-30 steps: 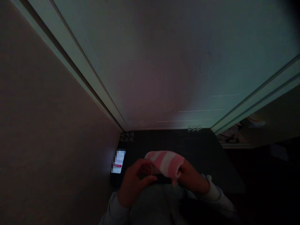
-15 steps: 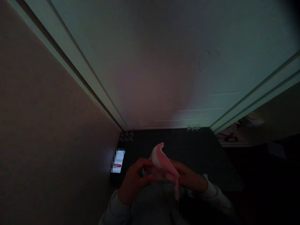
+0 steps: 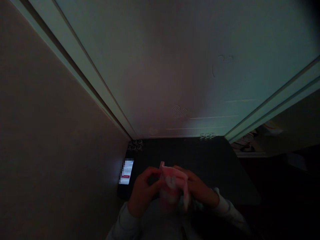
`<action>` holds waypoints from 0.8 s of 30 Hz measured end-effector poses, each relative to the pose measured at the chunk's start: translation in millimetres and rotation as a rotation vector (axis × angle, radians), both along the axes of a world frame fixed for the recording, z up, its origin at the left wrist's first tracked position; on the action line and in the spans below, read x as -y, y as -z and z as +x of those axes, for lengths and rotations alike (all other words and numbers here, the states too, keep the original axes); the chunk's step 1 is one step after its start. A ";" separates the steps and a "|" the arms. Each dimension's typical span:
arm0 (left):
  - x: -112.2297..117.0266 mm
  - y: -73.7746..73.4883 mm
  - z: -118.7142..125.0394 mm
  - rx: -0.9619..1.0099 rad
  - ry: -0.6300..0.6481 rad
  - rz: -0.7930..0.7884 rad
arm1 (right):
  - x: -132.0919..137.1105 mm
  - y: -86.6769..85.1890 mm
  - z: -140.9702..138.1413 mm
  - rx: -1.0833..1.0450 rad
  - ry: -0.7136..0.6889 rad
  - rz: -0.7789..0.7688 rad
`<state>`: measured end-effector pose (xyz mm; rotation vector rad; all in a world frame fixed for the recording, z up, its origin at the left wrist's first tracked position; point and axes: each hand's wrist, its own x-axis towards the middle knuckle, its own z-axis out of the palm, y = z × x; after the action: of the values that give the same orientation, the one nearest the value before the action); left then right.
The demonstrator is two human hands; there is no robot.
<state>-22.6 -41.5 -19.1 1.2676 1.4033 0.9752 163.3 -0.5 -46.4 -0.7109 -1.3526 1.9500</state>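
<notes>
The room is very dark. Both my hands meet low in the middle of the view, around a pink-and-white striped cloth (image 3: 172,185) that is bunched into a small bundle. My left hand (image 3: 143,191) curls round its left side, fingers bent onto the fabric. From the other side, my right hand (image 3: 198,190) grips the cloth, fingers closed on it. A strip of the cloth hangs down by my right hand. Pale sleeves cover both wrists. The hands are above a dark surface (image 3: 212,160).
A phone with a lit screen (image 3: 126,171) lies left of my left hand, by the beige wall (image 3: 50,150). A pale door or panel (image 3: 175,66) stands straight ahead. Small shiny things (image 3: 135,145) sit in the corner. Clutter (image 3: 247,141) shows at right.
The striped cloth, spread wide a second ago, has been folded and gathered into a tight bundle between both hands. The hands have drawn closer together.
</notes>
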 end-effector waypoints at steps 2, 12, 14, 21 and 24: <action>0.5 0.3 1.6 0.018 0.001 -0.005 | -0.2 -1.1 -1.0 -0.013 0.019 -0.072; 0.7 3.6 9.4 0.221 -0.041 -0.175 | 0.8 6.8 -3.4 -0.062 0.226 -0.224; 0.1 8.6 10.8 0.242 -0.084 -0.216 | 0.3 6.8 -4.5 -0.135 0.254 -0.232; 0.4 23.3 13.7 0.574 -0.231 -0.269 | -1.9 8.2 -2.7 -0.279 0.235 -0.205; -0.3 15.5 15.6 0.667 -0.233 -0.264 | 2.3 8.8 3.3 -0.246 0.263 -0.079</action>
<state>-7.0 -41.1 -34.6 0.5098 1.1064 1.1830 166.6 -2.8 -55.2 -0.6275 -0.9872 1.8187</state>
